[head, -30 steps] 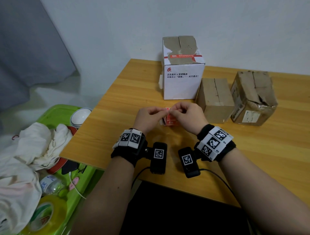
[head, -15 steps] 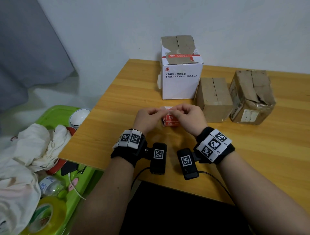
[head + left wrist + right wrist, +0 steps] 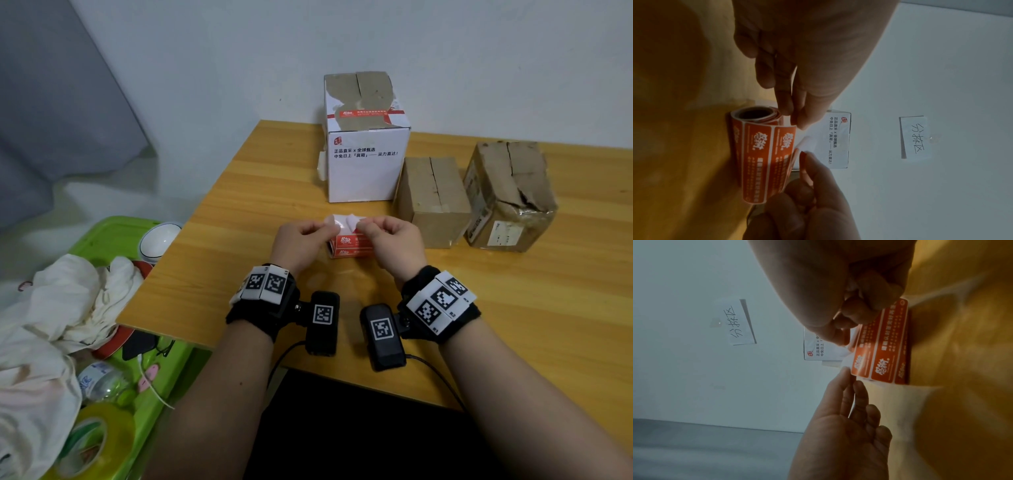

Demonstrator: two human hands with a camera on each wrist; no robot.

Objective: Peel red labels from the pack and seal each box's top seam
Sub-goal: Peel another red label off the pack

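In the head view, a roll of red labels (image 3: 349, 241) is held just above the wooden surface (image 3: 513, 308), near its front edge. Its white backing is pinched at the left end by the left hand (image 3: 301, 240) and at the right end by the right hand (image 3: 390, 240), both with curled fingers. Behind the hands, three boxes are seen standing on the surface: a white box (image 3: 366, 164) with a red strip across its top, a small brown box (image 3: 433, 198) just beside it, and a crumpled brown box (image 3: 510, 195) further right. To the left of the surface, a green tray (image 3: 113, 233) holding white cloth (image 3: 61, 308) is visible.

In the left wrist view, the roll (image 3: 758, 154) is shown curled into a tube with several red labels on its outer face; its upper edge is pinched between the left thumb and forefinger (image 3: 789, 104), while the loose lower edge is gripped by the right hand (image 3: 813, 186). The white box (image 3: 836, 139) stands behind.

In the right wrist view, the roll (image 3: 881, 347) is clamped by the bunched fingertips of the right hand (image 3: 849, 313), and the left hand (image 3: 849, 418) is seen touching its lower corner. A handwritten paper note (image 3: 735, 321) is fixed to the wall.
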